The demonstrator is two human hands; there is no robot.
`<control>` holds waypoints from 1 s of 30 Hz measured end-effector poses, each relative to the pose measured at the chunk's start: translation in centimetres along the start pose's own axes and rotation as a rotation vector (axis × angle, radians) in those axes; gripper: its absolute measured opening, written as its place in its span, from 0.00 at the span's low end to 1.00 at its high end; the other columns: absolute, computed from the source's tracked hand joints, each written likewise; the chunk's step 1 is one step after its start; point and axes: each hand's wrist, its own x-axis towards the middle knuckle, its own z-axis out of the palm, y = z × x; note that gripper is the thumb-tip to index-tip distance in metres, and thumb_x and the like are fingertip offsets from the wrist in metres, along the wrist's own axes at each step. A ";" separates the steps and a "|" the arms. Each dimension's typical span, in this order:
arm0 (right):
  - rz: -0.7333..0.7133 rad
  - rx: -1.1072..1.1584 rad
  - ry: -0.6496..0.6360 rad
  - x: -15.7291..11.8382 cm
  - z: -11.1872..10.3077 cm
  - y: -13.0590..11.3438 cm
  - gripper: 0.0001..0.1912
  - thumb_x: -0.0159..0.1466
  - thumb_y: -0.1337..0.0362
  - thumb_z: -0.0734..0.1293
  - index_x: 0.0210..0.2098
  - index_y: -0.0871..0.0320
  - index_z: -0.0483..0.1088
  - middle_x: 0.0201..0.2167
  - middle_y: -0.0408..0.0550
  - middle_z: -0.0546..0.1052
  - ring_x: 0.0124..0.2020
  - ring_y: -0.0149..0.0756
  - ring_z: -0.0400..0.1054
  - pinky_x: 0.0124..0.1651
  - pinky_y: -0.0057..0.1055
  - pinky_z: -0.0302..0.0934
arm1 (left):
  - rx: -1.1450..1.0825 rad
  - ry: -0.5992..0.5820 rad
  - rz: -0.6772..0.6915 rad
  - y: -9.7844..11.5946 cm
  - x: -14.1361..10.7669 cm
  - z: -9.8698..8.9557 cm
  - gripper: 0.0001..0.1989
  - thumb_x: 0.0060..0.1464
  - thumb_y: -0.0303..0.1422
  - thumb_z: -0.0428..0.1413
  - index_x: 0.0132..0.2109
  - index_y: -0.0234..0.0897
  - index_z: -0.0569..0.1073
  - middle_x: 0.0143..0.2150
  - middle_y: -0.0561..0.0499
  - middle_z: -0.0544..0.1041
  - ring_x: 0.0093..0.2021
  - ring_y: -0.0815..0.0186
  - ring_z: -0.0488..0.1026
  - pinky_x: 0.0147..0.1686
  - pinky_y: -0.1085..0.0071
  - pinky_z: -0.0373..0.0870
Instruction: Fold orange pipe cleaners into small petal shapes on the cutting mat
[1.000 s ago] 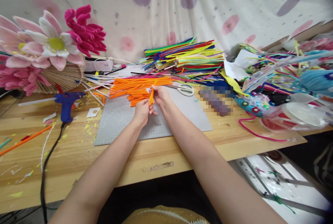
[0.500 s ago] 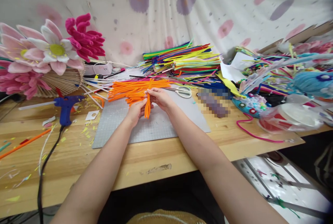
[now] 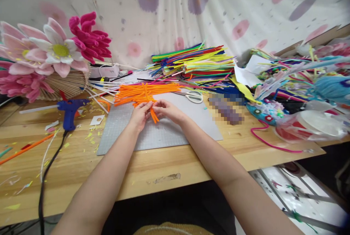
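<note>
Clearly, the weak point lay in the grip: both hands were pinching the same slim orange bundle, the left hand (image 3: 140,114) near its middle and the right hand (image 3: 165,110) just beside it, fingertips curled against the strands. That orange bundle (image 3: 155,116) was held over the cutting mat (image 3: 186,129), its lower ends splaying out below the fingers and its upper part crossing in front of the orange pile (image 3: 124,96). Whether anything bound it was hidden by the fingers; if nothing did, a slackened pinch could have let the strands slide out of line or fan apart. Being fuzzy and the same colour, they might also have snagged on the pile and dragged loose pieces along. The scissors (image 3: 194,97) lay just behind the right hand, blades pointing towards the pile, so a careless backward reach could have knocked them. To the left, the glue gun (image 3: 69,113) trailed a black cord (image 3: 43,176) over the desk (image 3: 164,162); a sleeveless forearm swinging wide might have caught it and tugged the gun.
</note>
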 end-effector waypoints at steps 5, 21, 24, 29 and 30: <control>-0.008 -0.017 -0.002 -0.1 0.1 0.9 0.14 0.48 0.70 0.69 0.31 0.59 0.61 0.27 0.38 0.68 0.23 0.25 0.67 0.26 0.26 0.66 | 0.020 -0.011 0.019 -0.2 0.0 0.2 0.12 0.34 0.32 0.65 0.26 0.33 0.70 0.24 0.54 0.74 0.22 0.73 0.69 0.24 0.75 0.66; -0.059 0.017 -0.046 0.2 0.1 1.7 0.12 0.48 0.67 0.68 0.30 0.59 0.60 0.22 0.38 0.69 0.20 0.24 0.64 0.24 0.23 0.60 | -0.016 -0.048 0.111 -0.7 0.7 0.2 0.12 0.34 0.29 0.65 0.25 0.34 0.69 0.23 0.57 0.72 0.25 0.74 0.69 0.30 0.76 0.65; -0.048 -0.009 -0.035 0.5 0.2 1.7 0.11 0.49 0.68 0.68 0.30 0.59 0.61 0.21 0.38 0.69 0.20 0.24 0.63 0.23 0.21 0.57 | -0.040 -0.060 0.107 -0.9 0.9 0.2 0.11 0.35 0.29 0.65 0.25 0.34 0.69 0.24 0.57 0.73 0.26 0.74 0.70 0.31 0.75 0.65; -0.066 -0.065 0.003 0.6 0.3 1.5 0.08 0.50 0.71 0.65 0.25 0.58 0.58 0.16 0.35 0.65 0.17 0.23 0.58 0.20 0.21 0.53 | -0.041 -0.076 0.076 -0.9 0.9 0.0 0.08 0.36 0.29 0.64 0.26 0.33 0.72 0.25 0.53 0.75 0.28 0.73 0.71 0.33 0.75 0.66; -0.064 -0.082 0.005 0.6 0.4 1.4 0.08 0.50 0.71 0.64 0.24 0.58 0.57 0.15 0.35 0.64 0.16 0.23 0.57 0.20 0.21 0.52 | -0.025 -0.079 0.069 -0.8 0.8 0.0 0.08 0.37 0.29 0.64 0.27 0.32 0.73 0.26 0.53 0.75 0.28 0.72 0.71 0.33 0.75 0.66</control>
